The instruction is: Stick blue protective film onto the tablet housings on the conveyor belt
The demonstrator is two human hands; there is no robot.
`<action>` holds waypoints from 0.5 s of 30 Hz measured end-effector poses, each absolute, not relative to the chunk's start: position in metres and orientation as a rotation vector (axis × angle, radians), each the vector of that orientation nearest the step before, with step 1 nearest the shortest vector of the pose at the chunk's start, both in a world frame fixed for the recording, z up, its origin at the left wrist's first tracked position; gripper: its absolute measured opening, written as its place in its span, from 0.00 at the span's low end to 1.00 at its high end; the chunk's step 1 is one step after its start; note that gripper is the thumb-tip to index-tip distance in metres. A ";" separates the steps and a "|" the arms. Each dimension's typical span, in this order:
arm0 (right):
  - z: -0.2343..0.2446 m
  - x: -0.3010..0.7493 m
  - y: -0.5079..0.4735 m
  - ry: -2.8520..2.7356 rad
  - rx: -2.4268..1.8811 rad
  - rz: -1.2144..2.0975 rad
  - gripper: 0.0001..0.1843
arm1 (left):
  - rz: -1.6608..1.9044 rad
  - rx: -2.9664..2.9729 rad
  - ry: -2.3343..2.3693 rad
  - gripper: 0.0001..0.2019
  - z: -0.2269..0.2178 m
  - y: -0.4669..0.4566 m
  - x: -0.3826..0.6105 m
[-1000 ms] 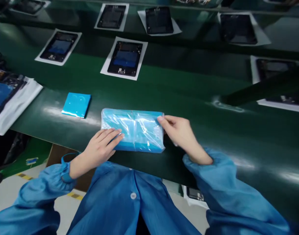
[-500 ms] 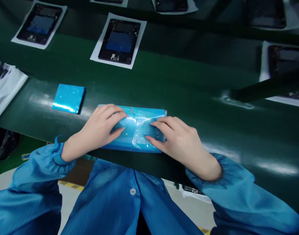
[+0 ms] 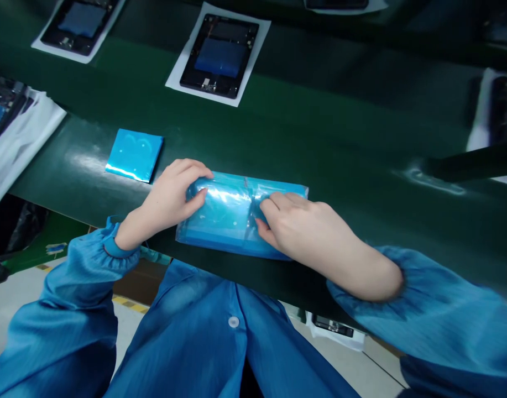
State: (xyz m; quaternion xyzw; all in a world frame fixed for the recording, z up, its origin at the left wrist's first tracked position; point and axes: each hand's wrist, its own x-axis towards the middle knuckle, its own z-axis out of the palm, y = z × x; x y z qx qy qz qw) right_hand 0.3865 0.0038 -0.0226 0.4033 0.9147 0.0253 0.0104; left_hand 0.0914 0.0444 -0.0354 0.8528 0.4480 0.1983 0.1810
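A flat blue packet in clear plastic film lies at the table's near edge, with glare on its wrinkled top. At its left end rests my left hand, thumb and fingers apart against the film. My right hand is over the right half, its fingers curled in and the thumb close to them on the film. Their tips are partly hidden, but they appear to pinch the plastic. Left of the packet, a smaller shiny blue square pack lies flat, touched by neither hand.
Tablet-like devices with open backs, one a black device, lie on white sheets across the dark green table. White wrapping and more parts sit at the left edge. A dark bar stands at right.
The view has shifted, so the table things sit differently in the frame. My right hand's fingers have curled in from a spread pose. My left hand has drawn toward the packet's left end.
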 end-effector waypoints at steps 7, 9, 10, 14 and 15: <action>-0.020 0.381 0.007 2.835 1.105 0.066 0.12 | 0.515 2.473 1.273 0.14 -0.037 0.039 0.096; -0.022 0.385 0.011 2.833 1.136 0.032 0.12 | 0.480 2.541 1.212 0.13 -0.035 0.034 0.096; -0.023 0.390 0.013 2.836 1.171 0.010 0.12 | 0.449 2.581 1.164 0.13 -0.032 0.031 0.096; -0.027 0.425 0.011 2.890 1.421 -0.115 0.13 | 0.270 2.724 1.030 0.15 -0.017 0.019 0.093; -0.028 0.435 0.007 2.912 1.479 -0.159 0.14 | 0.220 2.755 1.018 0.15 -0.013 0.016 0.092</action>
